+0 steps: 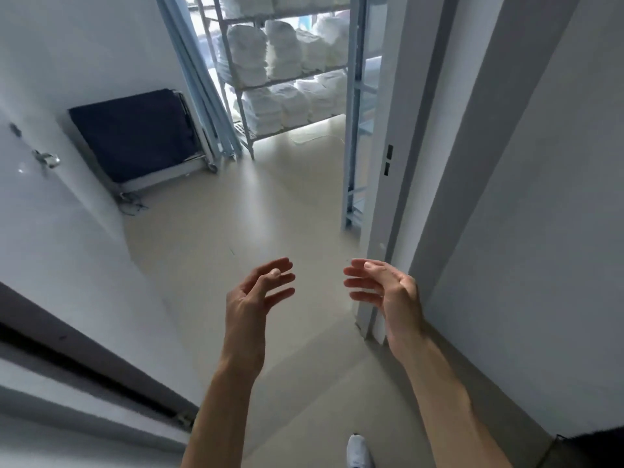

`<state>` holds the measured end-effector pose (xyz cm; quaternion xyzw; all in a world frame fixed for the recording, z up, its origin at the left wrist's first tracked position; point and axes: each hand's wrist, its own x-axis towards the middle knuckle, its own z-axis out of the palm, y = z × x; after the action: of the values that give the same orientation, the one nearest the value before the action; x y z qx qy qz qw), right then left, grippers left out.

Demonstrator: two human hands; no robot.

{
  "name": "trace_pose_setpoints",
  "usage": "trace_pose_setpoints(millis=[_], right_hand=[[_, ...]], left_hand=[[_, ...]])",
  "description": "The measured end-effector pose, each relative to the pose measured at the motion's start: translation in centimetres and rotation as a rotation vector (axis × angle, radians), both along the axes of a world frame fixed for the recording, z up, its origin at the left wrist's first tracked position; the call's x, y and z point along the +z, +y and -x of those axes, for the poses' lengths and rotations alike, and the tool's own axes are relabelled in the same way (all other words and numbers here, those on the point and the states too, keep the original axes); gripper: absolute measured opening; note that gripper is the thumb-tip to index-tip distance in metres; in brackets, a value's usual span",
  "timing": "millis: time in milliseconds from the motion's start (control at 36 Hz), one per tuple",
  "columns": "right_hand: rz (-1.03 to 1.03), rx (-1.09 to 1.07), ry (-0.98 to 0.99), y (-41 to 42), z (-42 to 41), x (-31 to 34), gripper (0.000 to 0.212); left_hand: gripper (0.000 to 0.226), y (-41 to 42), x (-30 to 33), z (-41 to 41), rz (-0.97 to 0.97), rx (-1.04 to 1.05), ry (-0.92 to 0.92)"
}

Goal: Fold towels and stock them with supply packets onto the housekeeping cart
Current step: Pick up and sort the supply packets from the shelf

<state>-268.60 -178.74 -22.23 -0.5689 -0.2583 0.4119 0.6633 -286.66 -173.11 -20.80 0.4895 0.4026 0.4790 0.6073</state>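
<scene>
Straight ahead through the doorway, well beyond both empty hands, left hand [256,292] and right hand [385,288] with fingers loosely spread, stacked white towels [280,52] fill the wire shelving rack [248,136], neither hand nearer.

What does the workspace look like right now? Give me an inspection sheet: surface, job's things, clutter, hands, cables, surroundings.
Surface: pale floor of a small room, seen through a doorway; no work table in view.
Job's things: stacks of folded white towels on a metal shelf rack at the far end; no cart or supply packets seen.
Clutter: dark folded panel leaning against the left wall; pale blue poles leaning beside the rack.
Hands: left hand and right hand raised, fingers relaxed, holding nothing.
Cables: a thin cord on the floor by the rack; tangled wires under the panel.
Surroundings: open door with handle at left, door frame at right, a white shoe below.
</scene>
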Motion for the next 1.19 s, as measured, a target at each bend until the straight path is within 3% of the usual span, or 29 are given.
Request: trace_pose_setpoints(millis=[306,500,750,1194], right_hand=[[-0.044,0.198,-0.029,20.7,-5.6,2.6,0.023],[-0.072,0.292,-0.080,32.4,-6.0,1.9,0.024],[-0.009,0.256,-0.131,49.9,-6.2,-0.4,0.023],[-0.137,0.187,-0.179,80.4,-9.7,6.2,0.022]], left_hand=[[0.025,16.6,3.9,-3.7,-0.061,0.270,-0.050],[0.030,26.4,2.4,-4.8,-0.035,0.344,-0.113],[0.030,45.2,-0.4,-4.9,0.026,0.306,-0.201],[0.029,77.2,6.5,-6.5,-0.089,0.202,-0.165]])
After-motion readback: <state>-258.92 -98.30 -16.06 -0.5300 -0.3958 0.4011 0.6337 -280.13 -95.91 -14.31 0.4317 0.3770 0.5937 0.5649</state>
